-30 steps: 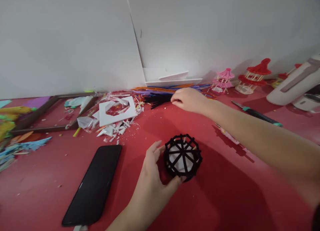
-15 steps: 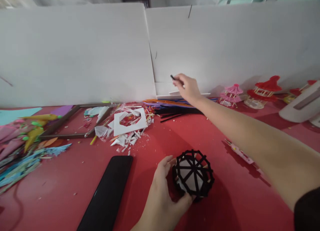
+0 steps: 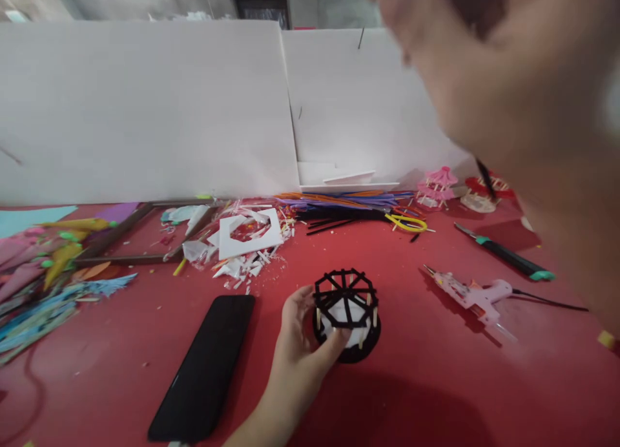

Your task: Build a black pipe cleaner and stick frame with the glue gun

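My left hand (image 3: 303, 343) closes round a small pavilion-like frame (image 3: 345, 293) on the red table, thumb at the front and fingers on its left. Black spokes and a black many-sided ring form its top. Pale little posts join this to a black round base with a white middle. My right hand (image 3: 504, 79) is raised close to the camera at the upper right, large and blurred, its fingers partly cut off. A thin dark piece (image 3: 485, 179) shows below it; whether the hand holds it I cannot make out.
A pink glue gun (image 3: 477, 298) and a black-green tool (image 3: 508, 256) lie right. A black phone (image 3: 203, 369) lies left. Behind are fuzzy stems (image 3: 339, 205), yellow-handled scissors (image 3: 407, 223), white scraps (image 3: 249, 234) and a pink pavilion model (image 3: 437, 187) before white boards (image 3: 145, 111).
My right hand has come back from near the white board, where it held a short black piece, up close to the camera. The frame in my left hand is tilted differently, showing its posts.
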{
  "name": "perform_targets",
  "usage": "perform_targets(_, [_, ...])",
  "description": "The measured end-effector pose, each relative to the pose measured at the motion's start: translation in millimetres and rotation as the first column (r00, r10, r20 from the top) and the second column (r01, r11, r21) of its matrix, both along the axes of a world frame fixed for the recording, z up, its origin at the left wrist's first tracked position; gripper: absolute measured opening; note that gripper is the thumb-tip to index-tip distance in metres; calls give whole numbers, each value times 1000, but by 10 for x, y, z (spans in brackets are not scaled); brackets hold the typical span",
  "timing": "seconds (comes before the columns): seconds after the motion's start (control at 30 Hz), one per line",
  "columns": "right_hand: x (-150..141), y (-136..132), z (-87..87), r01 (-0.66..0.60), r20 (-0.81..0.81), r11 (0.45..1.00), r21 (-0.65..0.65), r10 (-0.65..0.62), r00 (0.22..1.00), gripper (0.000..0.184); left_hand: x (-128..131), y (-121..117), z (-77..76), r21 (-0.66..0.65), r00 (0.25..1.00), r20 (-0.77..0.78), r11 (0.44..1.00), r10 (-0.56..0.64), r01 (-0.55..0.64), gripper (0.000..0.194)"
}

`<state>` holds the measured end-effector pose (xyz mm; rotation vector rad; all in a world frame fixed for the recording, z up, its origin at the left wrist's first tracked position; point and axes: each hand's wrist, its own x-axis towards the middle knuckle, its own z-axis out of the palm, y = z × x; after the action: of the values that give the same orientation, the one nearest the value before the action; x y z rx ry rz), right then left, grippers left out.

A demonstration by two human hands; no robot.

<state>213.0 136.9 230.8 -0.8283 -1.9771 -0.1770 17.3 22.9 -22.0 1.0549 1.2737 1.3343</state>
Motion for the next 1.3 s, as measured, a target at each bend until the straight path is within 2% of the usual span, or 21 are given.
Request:
perform_targets(0.03, [30, -261, -130, 94, 144, 992, 84, -106, 984, 27, 15, 16, 25, -21, 999, 51, 1000, 2, -1, 71])
perform_targets(0.07, [58, -499, -293, 84, 213, 993, 79, -99, 972, 24, 24, 28, 53, -34, 997, 72, 999, -16, 19, 70])
perform_targets(0.13, [106, -878, -681, -42, 232, 993, -114, 68, 970, 19, 21, 41, 98, -37, 993, 70, 995, -93, 95, 66])
perform_targets(0.2, [139, -1108, -1089, -155, 225, 946, -285, 223, 948, 18, 4, 49, 107, -27, 992, 20, 992, -123, 124, 64])
perform_targets(0.23, [152, -1172, -1283, -176, 181, 931, -320, 243, 953, 20, -3, 55, 98, -21, 991, -32, 992, -126, 126, 66])
perform_targets(0.3, [175, -1227, -1624, -140, 125, 917, -373, 199, 972, 18, -2, 72, 61, -7, 978, -169, 993, -118, 118, 72])
perform_targets(0.37, [200, -1226, -1885, -97, 122, 937, -335, 145, 982, 13, 19, 89, 22, 5, 952, -272, 989, -138, 145, 72])
perform_targets(0.43, [227, -1206, -2059, -61, 129, 963, -262, 97, 987, 12, 44, 90, -3, 6, 921, -362, 987, -145, 158, 74])
perform_targets(0.53, [271, -1177, -2185, -56, 167, 988, -141, 80, 983, 13, 34, 34, -11, 108, 858, -512, 988, -43, 114, 83])
perform_targets(0.6, [296, -1166, -2215, -69, 181, 988, -138, 94, 979, 14, -8, -41, 8, 215, 815, -577, 973, 56, 85, 76])
perform_targets(0.63, [305, -1164, -2224, -74, 181, 984, -163, 104, 978, 13, -30, -87, 26, 226, 808, -585, 970, 64, 87, 65])
perform_targets(0.7, [311, -1166, -2243, -86, 172, 973, -214, 125, 977, 12, -49, -183, 67, 179, 818, -575, 979, 25, 96, 45])
perform_targets(0.8, [288, -1174, -2282, -104, 141, 964, -243, 141, 980, 10, 24, -313, 96, 106, 859, -511, 990, -28, 95, 27])
perform_targets(0.87, [261, -1177, -2308, -108, 117, 963, -246, 140, 983, 10, 115, -376, 75, 110, 896, -441, 989, -41, 99, 21])
perform_targets(0.97, [235, -1190, -2327, -111, 94, 964, -243, 137, 986, 9, 207, -425, 35, 272, 928, -372, 960, 35, 73, 19])
perform_targets(1.03, [234, -1206, -2322, -112, 88, 967, -229, 135, 987, 9, 207, -414, 50, 405, 936, -350, 907, 37, 115, 22])
perform_targets(1.07, [236, -1216, -2317, -113, 89, 969, -222, 136, 987, 9, 192, -394, 73, 439, 938, -346, 883, -2, 165, 23])
perform_targets(1.13, [241, -1239, -2304, -119, 87, 969, -218, 141, 986, 11, 150, -332, 144, 393, 951, -298, 897, -83, 201, 19])
perform_targets(1.23, [237, -1275, -2288, -132, 63, 962, -241, 151, 987, 14, 98, -238, 253, 186, 938, -174, 925, -299, 330, 14])
perform_targets(1.3, [227, -1302, -2279, -125, 52, 961, -246, 142, 988, 15, 84, -208, 294, 93, 938, -91, 935, -333, 341, 17])
